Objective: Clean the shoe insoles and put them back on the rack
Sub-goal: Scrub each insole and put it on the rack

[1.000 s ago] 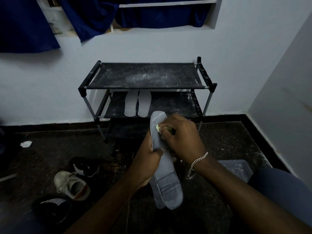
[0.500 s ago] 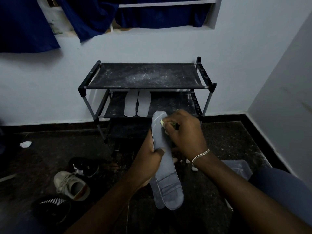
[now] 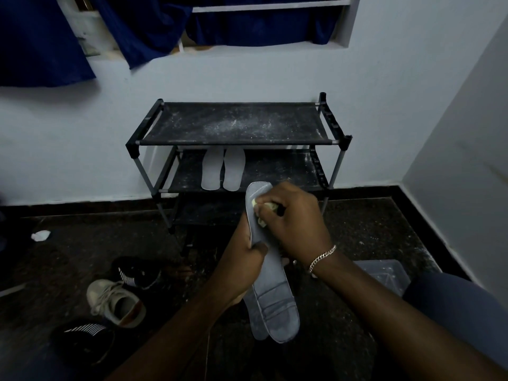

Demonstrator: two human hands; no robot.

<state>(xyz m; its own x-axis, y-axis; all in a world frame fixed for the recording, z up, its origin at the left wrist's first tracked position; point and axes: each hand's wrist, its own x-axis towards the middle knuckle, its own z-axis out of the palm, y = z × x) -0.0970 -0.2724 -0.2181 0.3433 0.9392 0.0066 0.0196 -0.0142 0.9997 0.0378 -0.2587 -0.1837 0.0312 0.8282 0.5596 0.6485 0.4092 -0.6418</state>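
Note:
My left hand (image 3: 242, 259) grips a grey insole (image 3: 275, 306) around its middle, holding it upright in front of me; a second insole edge shows behind it. My right hand (image 3: 291, 218) pinches a small pale yellow cloth (image 3: 261, 209) and presses it against the insole's upper part. A pair of light insoles (image 3: 222, 171) lies on the middle shelf of the black shoe rack (image 3: 236, 125), which stands against the wall. The rack's top shelf is dusty and bare.
Shoes lie on the dark floor at left: a white sneaker (image 3: 115, 303) and two black striped ones (image 3: 137, 272). A clear plastic tub (image 3: 384, 273) sits on the floor at right near my knee. A crumpled white scrap (image 3: 40, 235) lies far left.
My right hand with the cloth slid up the insole toward its tip and came back down a little. The left hand has kept its hold on the insole.

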